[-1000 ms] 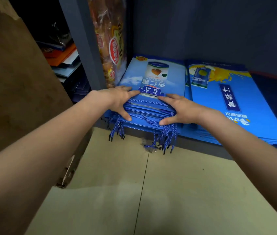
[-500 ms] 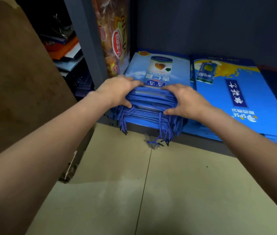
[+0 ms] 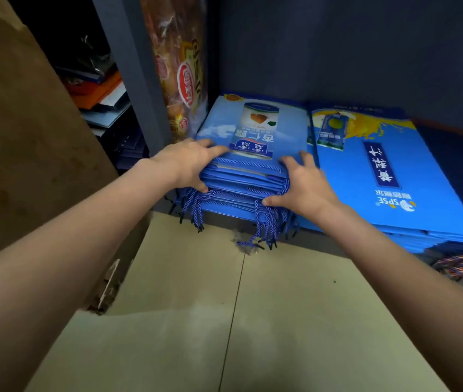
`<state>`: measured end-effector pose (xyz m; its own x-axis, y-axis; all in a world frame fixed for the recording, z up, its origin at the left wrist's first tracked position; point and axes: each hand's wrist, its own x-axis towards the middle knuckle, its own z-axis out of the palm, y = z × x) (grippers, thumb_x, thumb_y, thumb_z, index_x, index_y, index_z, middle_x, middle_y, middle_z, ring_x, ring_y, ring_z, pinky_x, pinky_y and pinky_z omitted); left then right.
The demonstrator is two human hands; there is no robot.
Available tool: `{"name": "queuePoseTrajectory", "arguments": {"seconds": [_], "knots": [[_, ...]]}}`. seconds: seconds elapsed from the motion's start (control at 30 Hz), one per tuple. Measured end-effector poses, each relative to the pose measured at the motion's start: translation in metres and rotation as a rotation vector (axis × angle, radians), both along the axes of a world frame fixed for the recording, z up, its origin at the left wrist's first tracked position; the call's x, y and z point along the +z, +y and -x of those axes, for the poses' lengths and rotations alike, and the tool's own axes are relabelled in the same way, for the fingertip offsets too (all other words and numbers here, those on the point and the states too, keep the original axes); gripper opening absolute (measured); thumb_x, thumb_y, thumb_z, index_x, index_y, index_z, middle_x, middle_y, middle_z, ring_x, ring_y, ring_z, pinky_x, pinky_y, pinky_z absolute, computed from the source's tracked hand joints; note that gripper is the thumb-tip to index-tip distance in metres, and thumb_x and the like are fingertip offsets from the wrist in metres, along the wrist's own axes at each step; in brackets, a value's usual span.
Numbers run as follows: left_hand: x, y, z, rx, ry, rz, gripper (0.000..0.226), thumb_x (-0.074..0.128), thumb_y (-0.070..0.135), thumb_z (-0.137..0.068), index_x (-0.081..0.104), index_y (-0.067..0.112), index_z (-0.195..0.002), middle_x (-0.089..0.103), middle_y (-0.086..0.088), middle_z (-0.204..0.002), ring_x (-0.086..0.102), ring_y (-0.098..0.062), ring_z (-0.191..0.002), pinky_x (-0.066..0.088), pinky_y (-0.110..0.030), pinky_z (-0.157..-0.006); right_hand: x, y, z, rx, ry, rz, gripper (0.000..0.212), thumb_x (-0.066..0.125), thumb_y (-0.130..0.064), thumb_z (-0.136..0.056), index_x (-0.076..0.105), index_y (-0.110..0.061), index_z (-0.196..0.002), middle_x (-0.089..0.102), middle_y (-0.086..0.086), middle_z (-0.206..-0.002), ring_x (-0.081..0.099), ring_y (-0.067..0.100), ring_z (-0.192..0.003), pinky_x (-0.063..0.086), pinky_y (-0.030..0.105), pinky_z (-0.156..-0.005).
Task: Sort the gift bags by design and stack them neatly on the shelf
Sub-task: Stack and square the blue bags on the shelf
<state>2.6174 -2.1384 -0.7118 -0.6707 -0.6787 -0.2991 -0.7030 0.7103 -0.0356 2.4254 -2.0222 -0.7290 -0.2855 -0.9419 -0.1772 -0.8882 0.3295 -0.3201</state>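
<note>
- Blue gift bags printed with a can and a heart lie flat in a stack [image 3: 255, 154] on the shelf [image 3: 323, 241], rope handles [image 3: 264, 222] dangling over its front edge.
- The left hand [image 3: 190, 162] grips the stack's near left corner, fingers spread on the top bag, thumb tucked into the layers below.
- The right hand [image 3: 304, 188] holds the near right corner, fingers splayed over the top edge, thumb pressed against the side of the pile.
- A second stack of blue bags [image 3: 380, 176] with a yellow splash design lies just beside it on the right.
- An orange snack packet [image 3: 179, 80] stands upright at the shelf post [image 3: 137, 80].
- Beige floor tiles [image 3: 253, 321] lie below.
</note>
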Motion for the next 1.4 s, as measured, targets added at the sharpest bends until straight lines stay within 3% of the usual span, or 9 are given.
{"name": "queuePoseTrajectory", "arguments": {"seconds": [0.1, 0.4, 0.57, 0.7, 0.9, 1.0, 1.1, 1.27, 1.4], "knots": [[-0.004, 0.006, 0.002, -0.004, -0.085, 0.076, 0.1, 0.074, 0.042, -0.076, 0.006, 0.033, -0.149, 0.023, 0.0, -0.152, 0.031, -0.029, -0.132, 0.042, -0.043, -0.094, -0.007, 0.002, -0.007, 0.009, 0.02, 0.009, 0.09, 0.078, -0.044, -0.07, 0.03, -0.017, -0.142, 0.023, 0.012, -0.146, 0.035, 0.04, -0.127, 0.037, 0.044, -0.1], [-0.018, 0.034, -0.019, -0.04, 0.031, 0.223, 0.105, 0.063, 0.057, -0.078, -0.008, 0.027, -0.15, 0.012, -0.005, -0.156, 0.019, -0.024, -0.14, 0.016, -0.036, -0.114, 0.0, 0.017, -0.003, 0.081, -0.028, -0.049, 0.096, 0.075, -0.046, -0.073, 0.02, -0.023, -0.148, 0.007, 0.01, -0.154, 0.021, 0.037, -0.136, 0.026, 0.044, -0.11], [-0.013, 0.03, -0.023, 0.004, 0.183, 0.154, 0.093, 0.064, 0.05, -0.081, 0.008, 0.025, -0.15, 0.022, -0.002, -0.152, 0.024, -0.023, -0.135, 0.021, -0.035, -0.111, 0.008, 0.007, -0.003, 0.064, -0.079, -0.076, 0.094, 0.078, -0.043, -0.07, 0.025, -0.027, -0.146, 0.017, 0.012, -0.149, 0.027, 0.039, -0.133, 0.032, 0.046, -0.108], [-0.016, 0.037, -0.027, 0.003, 0.384, 0.113, 0.067, 0.065, 0.043, -0.082, 0.04, 0.023, -0.14, 0.041, 0.0, -0.14, 0.037, -0.022, -0.126, 0.026, -0.035, -0.105, 0.012, 0.011, 0.004, 0.032, -0.196, 0.029, 0.07, 0.077, -0.038, -0.073, 0.048, -0.024, -0.135, 0.038, 0.011, -0.139, 0.039, 0.026, -0.128, 0.031, 0.029, -0.103], [-0.033, 0.056, -0.023, 0.098, 0.753, 0.547, 0.019, 0.066, 0.018, -0.08, 0.062, 0.007, -0.096, 0.057, -0.013, -0.098, 0.055, -0.034, -0.088, 0.038, -0.038, -0.077, 0.013, 0.013, 0.007, 0.041, -0.06, 0.166, 0.05, 0.072, -0.04, -0.078, 0.06, -0.022, -0.123, 0.052, 0.009, -0.126, 0.05, 0.027, -0.116, 0.04, 0.034, -0.094], [-0.049, 0.065, -0.019, -0.133, 0.678, 0.521, 0.013, 0.058, 0.02, -0.083, 0.064, 0.009, -0.085, 0.06, -0.007, -0.081, 0.06, -0.028, -0.072, 0.048, -0.034, -0.062, 0.007, 0.014, 0.0, 0.065, -0.011, 0.126, 0.055, 0.067, -0.043, -0.082, 0.053, -0.023, -0.131, 0.049, 0.006, -0.131, 0.051, 0.027, -0.116, 0.042, 0.037, -0.093], [-0.065, 0.065, -0.021, -0.117, 0.675, 0.429, 0.02, 0.076, 0.008, -0.074, 0.069, 0.009, -0.092, 0.063, -0.005, -0.084, 0.063, -0.025, -0.073, 0.054, -0.032, -0.049, 0.008, 0.015, 0.0, 0.06, -0.014, 0.143, 0.059, 0.067, -0.044, -0.082, 0.05, -0.022, -0.134, 0.046, 0.006, -0.134, 0.048, 0.028, -0.118, 0.04, 0.037, -0.097], [-0.076, 0.056, -0.027, -0.068, 0.682, 0.457, 0.019, 0.071, 0.008, -0.079, 0.066, 0.01, -0.098, 0.06, -0.004, -0.088, 0.041, -0.018, -0.086, 0.053, -0.036, -0.046, 0.005, 0.014, -0.007, 0.148, 0.071, 0.004, 0.073, 0.069, -0.045, -0.079, 0.037, -0.021, -0.141, 0.036, 0.009, -0.138, 0.043, 0.035, -0.12, 0.039, 0.041, -0.1], [-0.058, 0.038, -0.032, -0.316, 0.519, 0.584, 0.033, 0.084, 0.005, -0.065, 0.07, 0.006, -0.094, 0.06, -0.007, -0.083, 0.046, -0.022, -0.079, 0.051, -0.031, -0.054, 0.014, 0.011, 0.001, 0.149, 0.132, 0.056, 0.065, 0.067, -0.044, -0.082, 0.042, -0.02, -0.137, 0.039, 0.007, -0.135, 0.049, 0.034, -0.114, 0.043, 0.039, -0.091]]}}
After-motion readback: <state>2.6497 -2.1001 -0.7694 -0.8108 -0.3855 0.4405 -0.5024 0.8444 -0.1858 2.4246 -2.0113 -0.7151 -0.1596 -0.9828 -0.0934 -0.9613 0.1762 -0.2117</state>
